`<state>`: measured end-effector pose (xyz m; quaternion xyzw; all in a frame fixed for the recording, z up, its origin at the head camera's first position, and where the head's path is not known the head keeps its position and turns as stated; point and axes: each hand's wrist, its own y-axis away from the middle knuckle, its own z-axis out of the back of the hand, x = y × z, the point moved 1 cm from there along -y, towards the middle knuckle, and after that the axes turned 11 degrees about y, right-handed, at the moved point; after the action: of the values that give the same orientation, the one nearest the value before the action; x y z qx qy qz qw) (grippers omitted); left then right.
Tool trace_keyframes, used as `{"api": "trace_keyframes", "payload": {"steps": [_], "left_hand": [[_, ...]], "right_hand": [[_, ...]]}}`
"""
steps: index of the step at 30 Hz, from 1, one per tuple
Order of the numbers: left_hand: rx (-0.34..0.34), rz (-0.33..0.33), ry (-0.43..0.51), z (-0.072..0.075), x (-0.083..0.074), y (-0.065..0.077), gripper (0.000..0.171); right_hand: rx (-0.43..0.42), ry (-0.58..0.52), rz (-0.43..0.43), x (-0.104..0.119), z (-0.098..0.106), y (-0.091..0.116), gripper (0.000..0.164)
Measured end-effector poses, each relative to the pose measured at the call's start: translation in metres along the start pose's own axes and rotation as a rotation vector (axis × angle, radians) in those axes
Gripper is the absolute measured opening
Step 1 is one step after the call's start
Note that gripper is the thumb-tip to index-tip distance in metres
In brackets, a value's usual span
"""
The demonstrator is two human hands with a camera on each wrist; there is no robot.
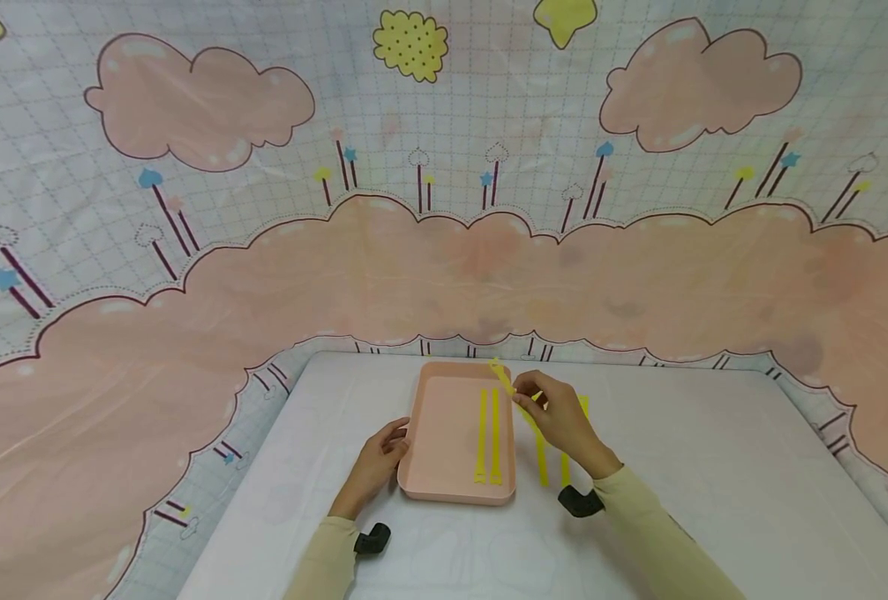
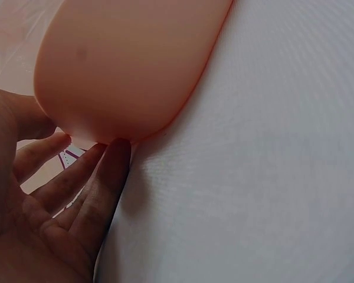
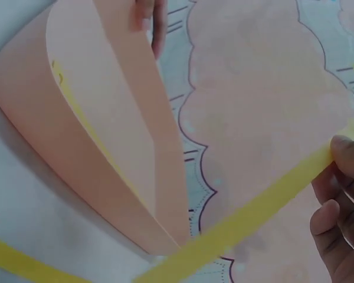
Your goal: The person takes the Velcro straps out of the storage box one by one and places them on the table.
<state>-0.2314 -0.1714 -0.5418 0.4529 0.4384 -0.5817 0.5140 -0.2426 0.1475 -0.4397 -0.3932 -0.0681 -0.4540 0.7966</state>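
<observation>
In the head view a shallow pink tray [image 1: 444, 442] lies on the white table, two long yellow strips [image 1: 481, 437] with notched ends side by side along its right part. My left hand [image 1: 375, 471] holds the tray's left rim; the left wrist view has fingertips against the tray's outer wall [image 2: 124, 76]. Over the right rim, my right hand [image 1: 560, 412] pinches another yellow strip [image 1: 502, 377] between thumb and fingertips. That strip [image 3: 248, 221] slants across the right wrist view, its far end beyond the frame.
More yellow strips [image 1: 541, 462] lie on the table [image 1: 684, 467] right of the tray, partly hidden under the right hand and forearm. A black wrist device [image 1: 581, 502] sits by each sleeve. Behind the table hangs a cloth [image 1: 444, 275] printed with clouds.
</observation>
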Motion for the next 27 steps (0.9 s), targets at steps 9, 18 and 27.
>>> {"api": "trace_keyframes", "payload": {"steps": [9, 18, 27], "left_hand": [[-0.007, 0.014, -0.003, -0.001, 0.001, 0.0, 0.043], [-0.012, 0.029, 0.007, -0.001, -0.001, 0.002, 0.043], [-0.011, 0.013, 0.006, -0.001, 0.001, 0.001, 0.043]], "right_hand": [[-0.031, -0.077, -0.14, -0.009, 0.005, 0.006, 0.018], [-0.016, -0.177, -0.23, -0.022, 0.009, 0.012, 0.019], [0.017, -0.277, -0.354, -0.028, 0.021, 0.02, 0.023]]}}
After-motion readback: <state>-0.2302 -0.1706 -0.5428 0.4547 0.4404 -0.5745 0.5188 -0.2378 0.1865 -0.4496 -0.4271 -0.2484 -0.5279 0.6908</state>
